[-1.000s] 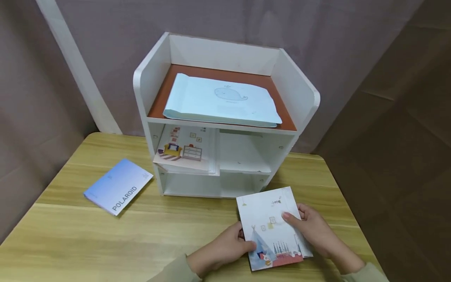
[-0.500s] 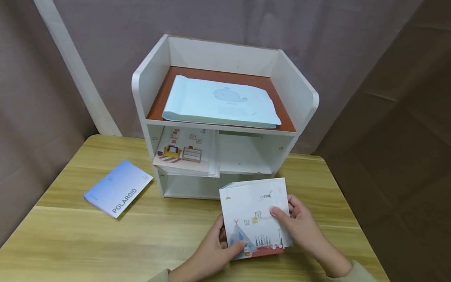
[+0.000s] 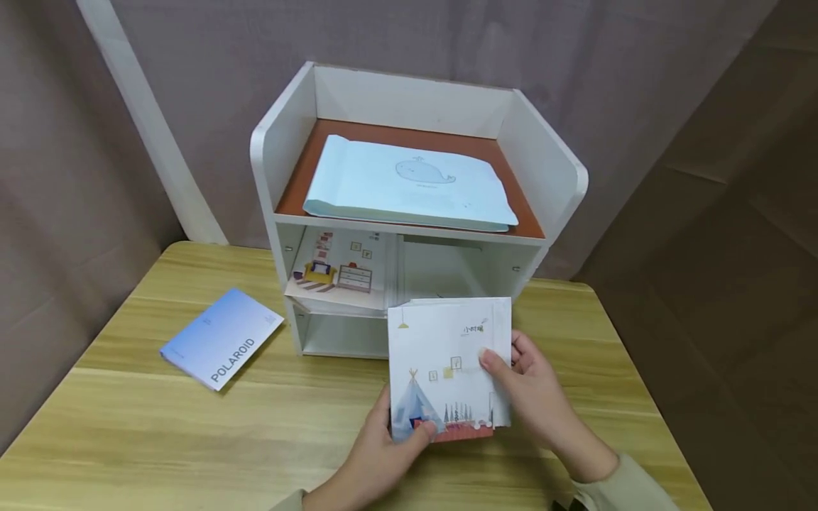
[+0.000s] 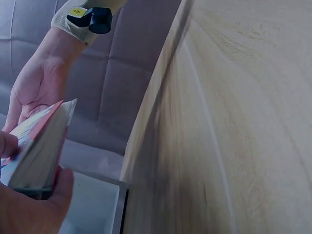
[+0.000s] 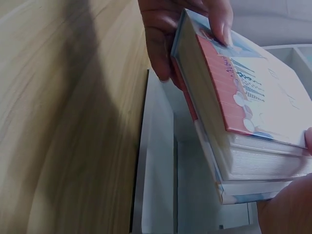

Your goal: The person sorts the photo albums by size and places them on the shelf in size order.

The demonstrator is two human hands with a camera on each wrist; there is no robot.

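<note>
While both hands clasp it, the illustrated book (image 3: 447,369) has risen off the counter (image 3: 192,426) toward frame centre; left hand (image 3: 377,454) pinches its lower corner, right hand (image 3: 537,397) its side; judged, it nears the shelf unit (image 3: 415,213).

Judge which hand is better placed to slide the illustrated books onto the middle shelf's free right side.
Right, probably. The right hand grips the books along their right edge, nearest the shelf's open right half. The left hand pinches only the bottom left corner, so it suits steadying.
</note>
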